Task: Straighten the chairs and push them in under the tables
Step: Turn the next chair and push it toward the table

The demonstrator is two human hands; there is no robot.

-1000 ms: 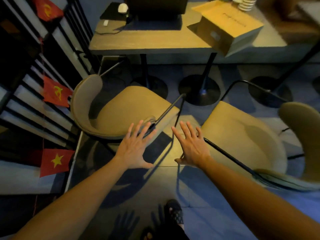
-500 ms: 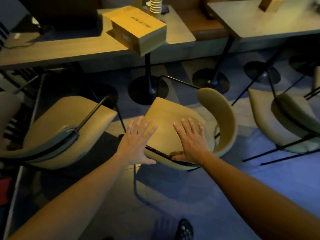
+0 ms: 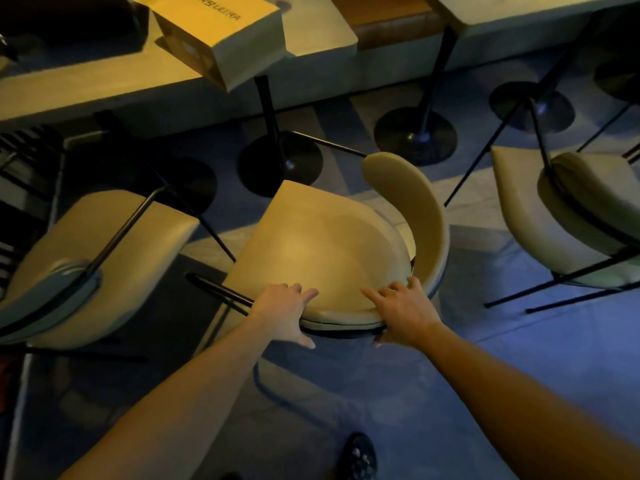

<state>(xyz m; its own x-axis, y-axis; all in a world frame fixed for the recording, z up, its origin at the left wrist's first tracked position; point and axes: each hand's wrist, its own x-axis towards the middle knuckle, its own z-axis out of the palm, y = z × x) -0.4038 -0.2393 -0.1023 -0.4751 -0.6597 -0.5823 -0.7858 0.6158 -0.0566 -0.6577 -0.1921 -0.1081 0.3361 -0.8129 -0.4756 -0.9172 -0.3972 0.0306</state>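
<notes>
We have our left hand (image 3: 284, 311) and right hand (image 3: 403, 311) in a loose, spread grip on the near rim of the middle chair (image 3: 322, 247), angled short of the tabletop (image 3: 104, 88); an uneven shove could swing it into the left chair (image 3: 104, 244).

We are in a café or similar eating place: matching tan padded chairs (image 3: 322, 251) on thin black frames stand along a row of small counters (image 3: 318, 32) on black pedestal bases (image 3: 280, 164), with a cardboard box (image 3: 221, 36) on one top and a cushioned bench (image 3: 391, 15) behind.
</notes>
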